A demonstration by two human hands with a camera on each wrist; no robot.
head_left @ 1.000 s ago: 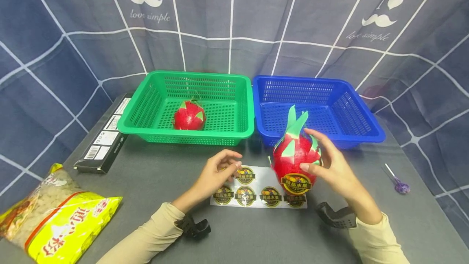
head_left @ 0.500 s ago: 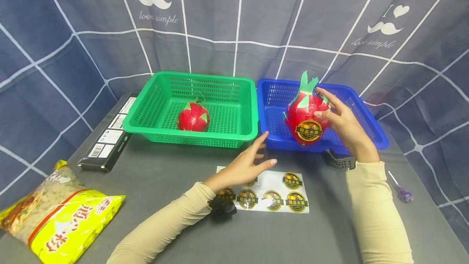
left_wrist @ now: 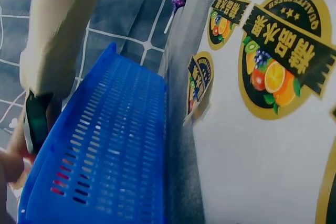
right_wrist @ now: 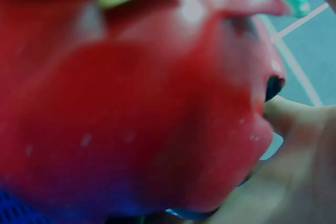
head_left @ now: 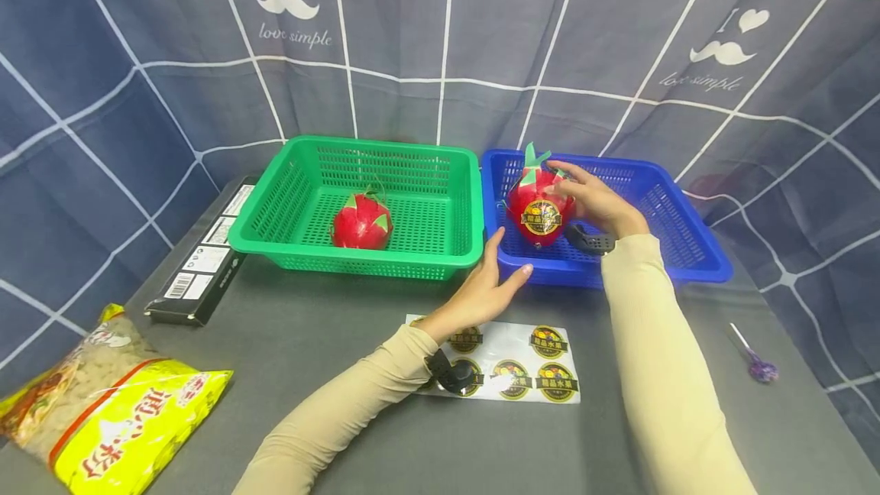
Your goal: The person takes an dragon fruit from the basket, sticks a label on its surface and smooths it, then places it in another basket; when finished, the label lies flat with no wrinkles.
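Observation:
My right hand [head_left: 600, 201] grips a red dragon fruit [head_left: 525, 194] with green leaf tips, low inside the left part of the blue basket [head_left: 571, 275]. A round gold-and-black fruit sticker [head_left: 541, 217] is on its front. In the right wrist view the dragon fruit's red skin [right_wrist: 142, 108] fills most of the picture. My left hand [head_left: 481, 292] has its fingers spread at the blue basket's front left corner; whether it touches the rim I cannot tell. Beneath that wrist lies a white sticker sheet [head_left: 505, 340] with several similar stickers. The fruit's underside is hidden in the head view.
A green basket [head_left: 357, 258] holding another red dragon fruit [head_left: 360, 223] stands to the left, against the blue one. A black box [head_left: 199, 270] and a yellow food bag [head_left: 117, 411] lie at the left. A purple lollipop [head_left: 761, 370] lies at the right.
My right hand has carried the dragon fruit forward from above the sticker sheet into the blue basket, then left and lower. My left hand has moved right and forward from the sheet to the basket's corner.

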